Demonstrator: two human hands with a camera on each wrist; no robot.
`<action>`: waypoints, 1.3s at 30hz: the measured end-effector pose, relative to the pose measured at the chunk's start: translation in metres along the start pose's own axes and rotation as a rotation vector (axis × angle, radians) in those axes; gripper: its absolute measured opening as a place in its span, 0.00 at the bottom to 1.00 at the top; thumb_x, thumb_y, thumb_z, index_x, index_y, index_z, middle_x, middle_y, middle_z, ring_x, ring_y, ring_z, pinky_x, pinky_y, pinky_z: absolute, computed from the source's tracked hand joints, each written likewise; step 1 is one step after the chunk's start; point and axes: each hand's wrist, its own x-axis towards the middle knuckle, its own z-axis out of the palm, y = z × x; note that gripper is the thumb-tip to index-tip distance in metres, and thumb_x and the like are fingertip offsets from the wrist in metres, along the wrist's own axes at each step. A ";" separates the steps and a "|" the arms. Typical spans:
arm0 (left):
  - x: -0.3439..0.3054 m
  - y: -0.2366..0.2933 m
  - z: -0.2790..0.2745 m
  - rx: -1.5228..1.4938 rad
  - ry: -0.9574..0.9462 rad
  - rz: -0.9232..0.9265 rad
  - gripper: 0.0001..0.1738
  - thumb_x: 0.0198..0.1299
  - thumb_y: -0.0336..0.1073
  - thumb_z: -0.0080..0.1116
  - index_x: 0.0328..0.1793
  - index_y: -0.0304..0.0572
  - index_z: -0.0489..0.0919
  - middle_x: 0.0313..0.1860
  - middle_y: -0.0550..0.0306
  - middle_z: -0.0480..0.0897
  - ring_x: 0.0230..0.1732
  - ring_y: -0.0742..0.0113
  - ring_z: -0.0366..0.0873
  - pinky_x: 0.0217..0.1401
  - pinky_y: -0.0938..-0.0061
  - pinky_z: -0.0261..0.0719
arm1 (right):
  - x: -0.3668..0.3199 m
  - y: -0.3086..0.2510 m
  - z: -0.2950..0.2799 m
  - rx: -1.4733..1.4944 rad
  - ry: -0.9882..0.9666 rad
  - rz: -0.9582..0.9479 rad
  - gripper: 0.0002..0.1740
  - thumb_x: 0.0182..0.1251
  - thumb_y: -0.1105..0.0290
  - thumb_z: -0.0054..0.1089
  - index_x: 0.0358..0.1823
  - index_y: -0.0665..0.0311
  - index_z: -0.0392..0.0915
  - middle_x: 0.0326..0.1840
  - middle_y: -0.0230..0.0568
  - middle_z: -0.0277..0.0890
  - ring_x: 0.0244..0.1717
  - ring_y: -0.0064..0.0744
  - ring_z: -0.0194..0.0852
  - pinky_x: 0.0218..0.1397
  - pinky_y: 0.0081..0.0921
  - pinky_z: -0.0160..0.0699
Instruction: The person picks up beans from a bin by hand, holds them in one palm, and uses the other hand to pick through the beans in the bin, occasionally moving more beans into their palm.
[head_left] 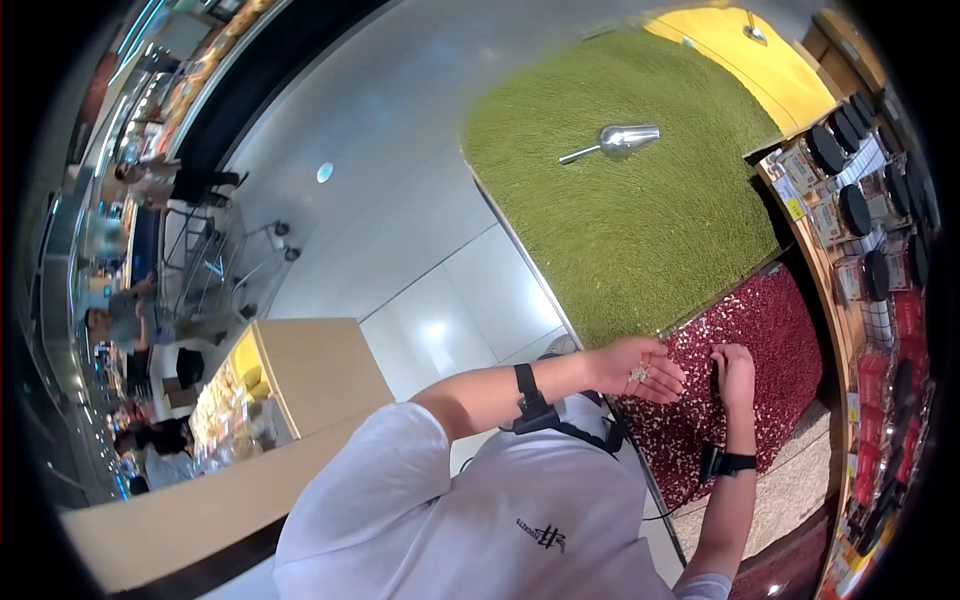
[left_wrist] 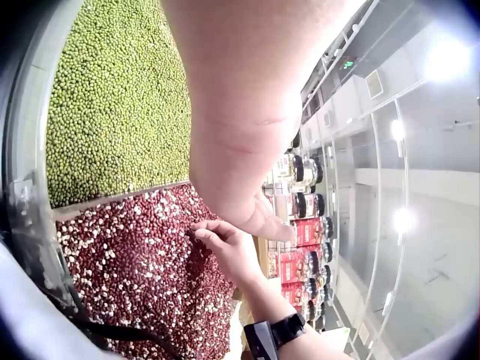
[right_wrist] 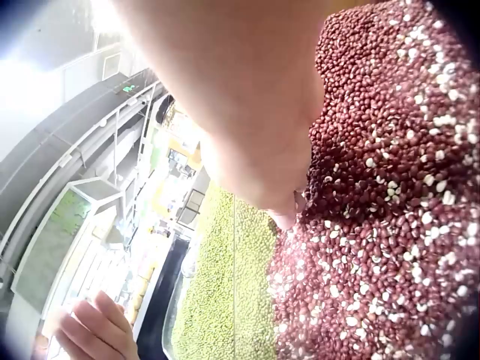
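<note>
Palm up, my left hand (head_left: 636, 370) carries a small heap of pale beans (head_left: 638, 374) on its nearly straight fingers, above the edge of a bin of dark red beans (head_left: 765, 320). Many white beans are mixed into the red ones. My right hand (head_left: 737, 375) is over the same bin, to the right of the left hand. In the left wrist view the right hand (left_wrist: 232, 251) has its thumb and forefinger brought together at a bean on the surface. The right wrist view shows its fingertips (right_wrist: 285, 217) down at the red beans (right_wrist: 360, 262), mostly hidden behind the hand.
Beyond a divider lies a bin of green beans (head_left: 620, 230) with a metal scoop (head_left: 630, 140) on top. A shelf of black-lidded jars (head_left: 853, 210) and red packs (head_left: 905, 320) runs along the right. A wooden counter (head_left: 320, 375) stands left; people and a cart (head_left: 205, 260) are farther off.
</note>
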 end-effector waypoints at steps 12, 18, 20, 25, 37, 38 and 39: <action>0.004 -0.076 0.034 0.006 0.080 0.082 0.29 0.73 0.47 0.36 0.60 0.25 0.75 0.55 0.36 0.81 0.54 0.49 0.82 0.62 0.60 0.80 | -0.076 0.005 -0.004 0.258 0.200 0.145 0.09 0.66 0.72 0.59 0.42 0.70 0.83 0.38 0.50 0.83 0.37 0.42 0.82 0.46 0.33 0.78; -0.001 -0.086 0.045 0.025 0.101 0.101 0.29 0.72 0.47 0.37 0.60 0.25 0.75 0.55 0.35 0.80 0.56 0.48 0.81 0.63 0.60 0.79 | -0.087 0.004 -0.005 0.412 0.208 0.325 0.10 0.63 0.73 0.64 0.44 0.70 0.84 0.34 0.42 0.84 0.32 0.23 0.80 0.41 0.21 0.78; 0.003 -0.089 0.048 0.011 0.106 0.099 0.29 0.72 0.46 0.36 0.60 0.24 0.75 0.56 0.34 0.80 0.57 0.46 0.80 0.65 0.59 0.77 | -0.091 0.010 -0.009 0.694 0.174 0.446 0.12 0.63 0.74 0.64 0.46 0.72 0.84 0.39 0.40 0.85 0.35 0.22 0.80 0.43 0.20 0.78; 0.004 -0.087 0.044 -0.101 0.078 0.111 0.30 0.71 0.46 0.39 0.61 0.21 0.74 0.56 0.34 0.80 0.58 0.43 0.79 0.66 0.56 0.75 | -0.096 -0.004 -0.017 1.222 0.168 0.559 0.14 0.68 0.72 0.61 0.52 0.69 0.81 0.43 0.34 0.84 0.33 0.14 0.73 0.34 0.11 0.70; 0.022 -0.052 0.044 -0.031 0.159 0.007 0.31 0.72 0.46 0.36 0.63 0.19 0.70 0.57 0.28 0.78 0.60 0.41 0.78 0.66 0.57 0.77 | -0.098 -0.059 -0.064 2.277 0.012 0.545 0.11 0.75 0.71 0.51 0.54 0.65 0.71 0.43 0.35 0.77 0.36 0.19 0.73 0.40 0.17 0.74; 0.025 -0.048 0.044 -0.024 0.159 0.003 0.31 0.73 0.46 0.35 0.62 0.19 0.70 0.56 0.29 0.78 0.60 0.41 0.78 0.65 0.56 0.78 | -0.097 -0.060 -0.066 2.273 0.009 0.545 0.11 0.75 0.71 0.51 0.54 0.65 0.71 0.43 0.35 0.78 0.37 0.19 0.75 0.40 0.17 0.76; 0.027 -0.045 0.047 -0.015 0.158 0.004 0.30 0.73 0.45 0.34 0.62 0.19 0.70 0.56 0.30 0.79 0.60 0.41 0.78 0.65 0.55 0.78 | -0.097 -0.062 -0.069 2.275 0.023 0.555 0.11 0.75 0.71 0.51 0.54 0.65 0.71 0.43 0.35 0.78 0.37 0.19 0.75 0.40 0.17 0.76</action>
